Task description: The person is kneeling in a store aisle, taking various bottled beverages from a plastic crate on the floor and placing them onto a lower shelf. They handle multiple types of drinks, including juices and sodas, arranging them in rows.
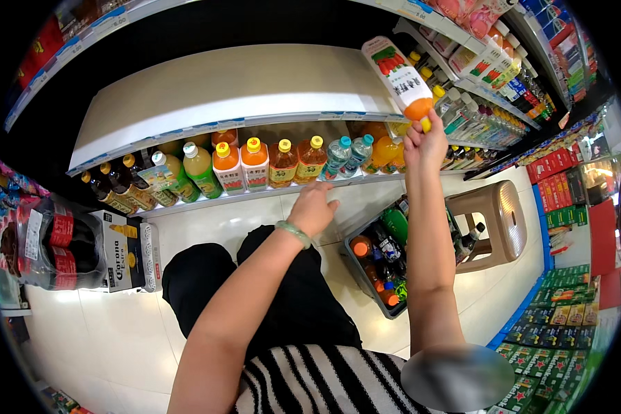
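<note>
My right hand (427, 135) grips a juice bottle (396, 75) by its yellow-capped neck end. The bottle tilts base-up to the left over the right end of the white middle shelf (227, 85); its wrapper shows red vegetables. My left hand (313, 207), a pale green bangle (294, 234) on its wrist, is held low with thumb and fingers apart and nothing visible in it. Its fingertips are near the bottom shelf's front edge, below tea bottles (310, 159) with yellow caps and water bottles (337, 155) with teal caps. Two similar orange juice bottles (254, 164) stand to their left.
Right of my knees, a grey crate (353, 266) holds several mixed drink bottles, partly behind my right forearm. A brown plastic stool (502, 222) stands beyond it. Shrink-wrapped cola bottles (64, 248) and a Corona carton (121, 251) are on the left. Beer cartons (548, 331) line the right.
</note>
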{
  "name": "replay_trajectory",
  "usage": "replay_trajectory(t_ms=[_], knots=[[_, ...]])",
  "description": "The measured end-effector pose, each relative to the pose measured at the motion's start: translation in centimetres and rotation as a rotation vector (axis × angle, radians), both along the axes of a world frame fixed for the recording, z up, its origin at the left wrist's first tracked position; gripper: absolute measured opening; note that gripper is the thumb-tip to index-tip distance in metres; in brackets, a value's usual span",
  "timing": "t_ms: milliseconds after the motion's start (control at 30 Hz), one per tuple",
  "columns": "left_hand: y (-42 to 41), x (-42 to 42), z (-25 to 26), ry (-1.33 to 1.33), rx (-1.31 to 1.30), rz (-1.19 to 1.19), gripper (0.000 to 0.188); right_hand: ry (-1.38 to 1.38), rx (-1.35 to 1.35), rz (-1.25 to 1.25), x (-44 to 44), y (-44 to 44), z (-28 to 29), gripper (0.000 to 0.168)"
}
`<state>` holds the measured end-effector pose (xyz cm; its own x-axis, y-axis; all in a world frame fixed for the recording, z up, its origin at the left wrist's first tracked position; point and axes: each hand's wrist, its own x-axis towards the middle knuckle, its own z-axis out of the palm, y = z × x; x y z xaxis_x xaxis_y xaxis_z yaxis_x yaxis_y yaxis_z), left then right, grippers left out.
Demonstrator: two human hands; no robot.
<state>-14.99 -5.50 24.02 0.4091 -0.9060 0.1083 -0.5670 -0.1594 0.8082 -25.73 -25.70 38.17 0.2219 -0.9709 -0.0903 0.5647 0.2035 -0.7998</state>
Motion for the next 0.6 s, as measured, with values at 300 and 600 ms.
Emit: replay_trajectory(t_ms=[300, 600], knots=[[9.6, 3.0, 7.4, -0.096, -0.449, 0.096, 0.046, 0.018, -0.119, 0.131, -9.8, 13.5, 2.7, 0.036], [14.1, 2.7, 7.5, -0.428, -0.45, 0.026, 0.086, 0.736, -0.471, 0.403, -5.2, 21.7, 0.6, 0.042]])
